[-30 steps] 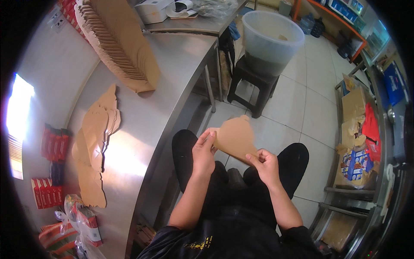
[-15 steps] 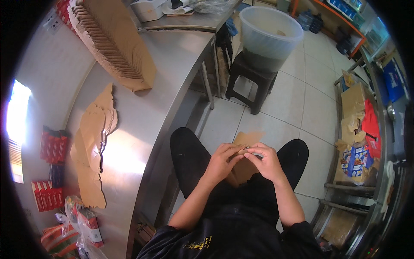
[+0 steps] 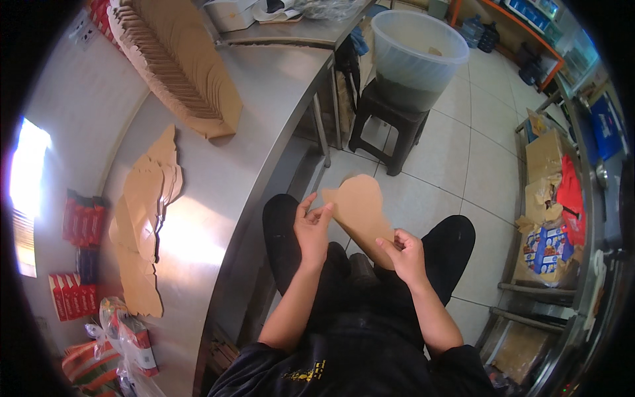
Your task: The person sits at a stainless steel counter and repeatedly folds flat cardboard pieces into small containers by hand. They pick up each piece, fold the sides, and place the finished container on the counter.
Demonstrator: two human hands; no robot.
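Observation:
I hold a flat brown cardboard cut-out [image 3: 360, 210] over my lap, above my black trousers. My left hand [image 3: 313, 227] grips its left edge with thumb and fingers. My right hand [image 3: 404, 253] pinches its lower right corner. The piece is tilted, its rounded end pointing away from me. On the steel counter [image 3: 231, 178] to my left lies a loose pile of similar flat cut-outs [image 3: 142, 218], and a long stack of them [image 3: 178, 63] leans farther back.
A large translucent plastic tub [image 3: 417, 56] sits on a dark stool [image 3: 387, 126] ahead on the tiled floor. Red packets [image 3: 76, 251] and plastic bags [image 3: 126, 344] lie at the counter's left end. Shelves with cardboard and boxes [image 3: 549, 218] stand at right.
A second ago the piece was held up flat. Half a second ago both hands came together, folding it low over my lap. Now it is spread flat again, hands apart.

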